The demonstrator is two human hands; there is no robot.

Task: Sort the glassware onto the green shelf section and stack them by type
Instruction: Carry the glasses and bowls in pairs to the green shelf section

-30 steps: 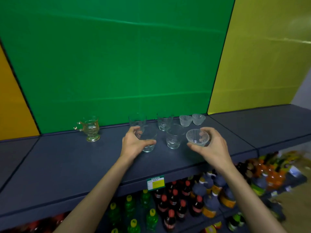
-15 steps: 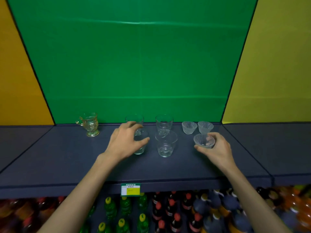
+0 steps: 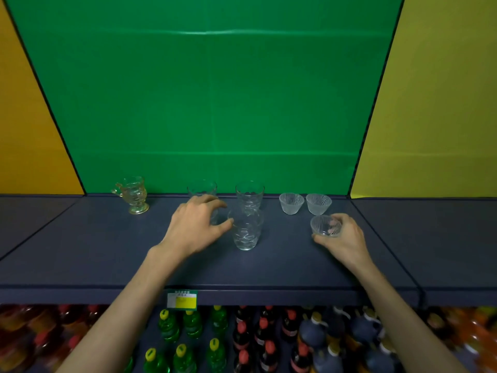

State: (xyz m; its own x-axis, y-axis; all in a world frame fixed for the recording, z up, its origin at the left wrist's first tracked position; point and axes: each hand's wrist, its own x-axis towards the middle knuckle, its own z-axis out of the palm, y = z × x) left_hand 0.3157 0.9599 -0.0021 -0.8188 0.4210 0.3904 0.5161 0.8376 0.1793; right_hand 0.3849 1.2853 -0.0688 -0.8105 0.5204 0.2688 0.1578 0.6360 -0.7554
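A small ribbed glass bowl (image 3: 326,225) sits in the right hand (image 3: 343,238), whose fingers and thumb curl around its sides, holding it just above the dark shelf (image 3: 107,254) in front of the green back panel (image 3: 209,103). Just behind it, two matching ribbed bowls (image 3: 291,203) (image 3: 318,203) stand side by side, upright, near the back of the shelf. To the left, a clear patterned tumbler (image 3: 246,232) stands upright on the shelf, with a second tumbler (image 3: 249,194) right behind it. The left hand (image 3: 195,227) reaches in beside the front tumbler, fingers curved and spread, thumb tip at or very near its side; the hand hides part of another glass and whether it grips that one cannot be told. A further tumbler (image 3: 202,188) shows behind the hand's fingers. Well to the left stands an amber-tinted footed cup with a handle (image 3: 134,194). Yellow panels flank the green one. Below the shelf edge hangs a price tag (image 3: 182,300), and under it stand rows of bottles (image 3: 242,337).
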